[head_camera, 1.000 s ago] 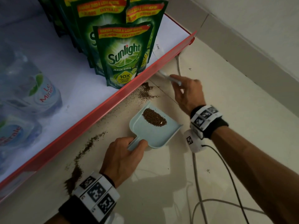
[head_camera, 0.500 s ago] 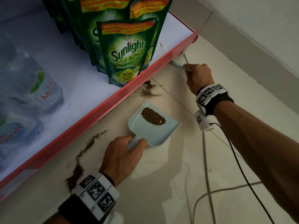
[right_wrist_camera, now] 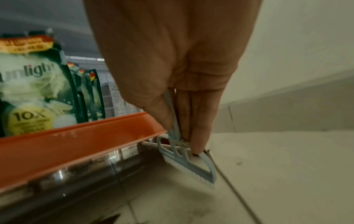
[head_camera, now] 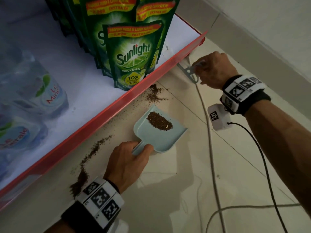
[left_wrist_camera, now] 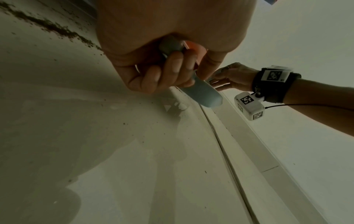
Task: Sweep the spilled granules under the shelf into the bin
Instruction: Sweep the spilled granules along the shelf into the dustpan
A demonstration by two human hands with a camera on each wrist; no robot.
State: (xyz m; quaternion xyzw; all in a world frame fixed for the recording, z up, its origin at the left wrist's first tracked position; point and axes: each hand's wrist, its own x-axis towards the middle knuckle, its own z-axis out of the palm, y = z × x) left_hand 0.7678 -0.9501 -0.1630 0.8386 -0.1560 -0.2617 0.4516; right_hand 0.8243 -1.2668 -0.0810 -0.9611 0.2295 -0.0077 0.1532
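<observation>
The task looks partly done. The left hand (head_camera: 124,163) has its grip curled round the handle of the pale blue plastic dustpan (head_camera: 159,132), which lies on the cream tiled floor (head_camera: 235,165) just beside the red front edge of the shelf (head_camera: 101,115) and already holds a small dark heap of brown granules (head_camera: 159,121). More granules lie loose on the floor: one patch (head_camera: 155,94) against the shelf edge just beyond the pan's mouth, and a longer trail (head_camera: 87,158) along the same edge near the left wrist. The right hand (head_camera: 212,69) pinches the small pale blue hand brush (right_wrist_camera: 188,160) near the far end of the shelf edge, bristles toward the floor. No bin is in view, so both patches and the emptying are left, I judge
</observation>
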